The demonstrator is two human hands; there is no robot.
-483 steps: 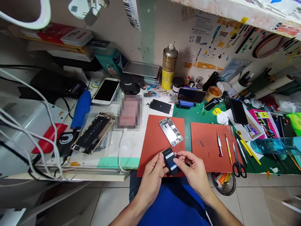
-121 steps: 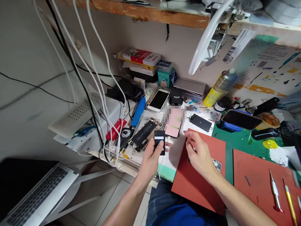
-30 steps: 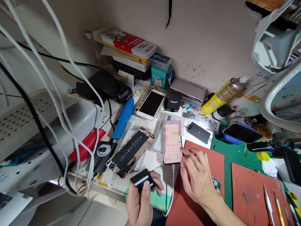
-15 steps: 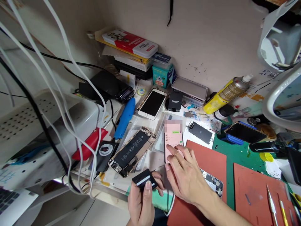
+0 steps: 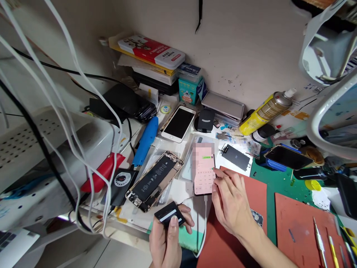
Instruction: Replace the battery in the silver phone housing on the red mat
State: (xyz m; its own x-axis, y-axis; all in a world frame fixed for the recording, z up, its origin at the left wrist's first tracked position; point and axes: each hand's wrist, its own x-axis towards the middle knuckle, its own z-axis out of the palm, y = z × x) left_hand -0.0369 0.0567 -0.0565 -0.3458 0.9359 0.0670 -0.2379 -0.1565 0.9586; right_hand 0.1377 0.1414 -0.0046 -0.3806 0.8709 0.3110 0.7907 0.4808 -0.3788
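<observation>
At the far left, white cables [image 5: 60, 111] and one black cable hang down in front of a white plastic box [image 5: 69, 149]. Right of them, on the table, lie a red plastic piece [image 5: 103, 173] and a blue plastic-handled tool [image 5: 145, 141]. Near these, an opened phone with a gold frame and a black battery [image 5: 153, 182] lies on a clear plastic sleeve. Behind it is a white-framed phone with a dark screen [image 5: 178, 123].

At the near edge of the table, the left hand [image 5: 166, 238] holds a small black block with a white stripe [image 5: 169, 215]. The grip is clamped on this block, with the thumb on its near side and the fingers behind it.

Further right, a phone with a pink, partly blurred screen [image 5: 203, 171] lies flat, and a white cable [image 5: 205, 219] goes from its near end. The right hand [image 5: 230, 203] is just at the right edge of this phone. Its grip is apart, with the fingers loosely extended and closed on nothing. I cannot tell if the index fingertip touches the phone. This hand is above a red-orange mat [image 5: 255, 195].

At the far right stand a spray can [image 5: 264, 119] and a phone on a blue stand [image 5: 287, 157]. A second mat [image 5: 295, 223] carries a metal screwdriver [image 5: 319, 242].
</observation>
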